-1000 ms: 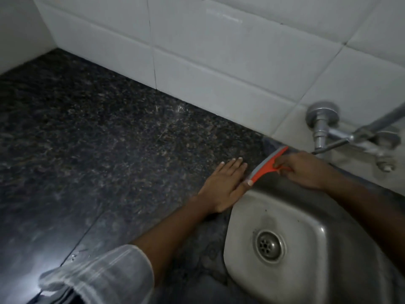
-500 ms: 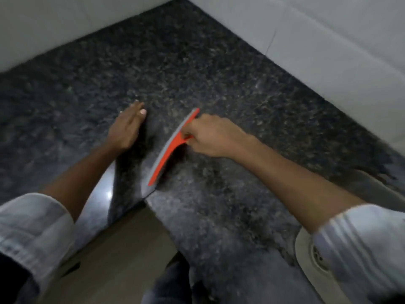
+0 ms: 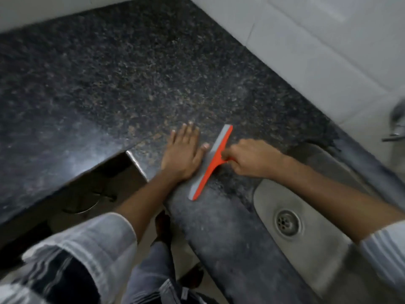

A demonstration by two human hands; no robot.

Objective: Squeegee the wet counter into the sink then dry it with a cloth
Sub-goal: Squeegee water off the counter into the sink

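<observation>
An orange squeegee [image 3: 211, 163] with a grey rubber blade lies edge-down on the dark speckled granite counter [image 3: 122, 69], blade running diagonally. My right hand [image 3: 252, 157] grips its short handle from the sink side. My left hand [image 3: 183, 153] lies flat on the counter just left of the blade, fingers spread and thumb touching the blade. The steel sink [image 3: 306, 233] with its round drain [image 3: 287, 222] sits to the right of the squeegee. No cloth is in view.
White tiled walls [image 3: 317, 51] border the counter at the back and right. Part of a metal tap [image 3: 397, 119] shows at the right edge. The counter forms an inner corner [image 3: 131, 155] near my left wrist, with floor and my legs below.
The squeegee and both hands have shifted right along the counter, closer to the sink, and the view has swung so the sink drain shows again.
</observation>
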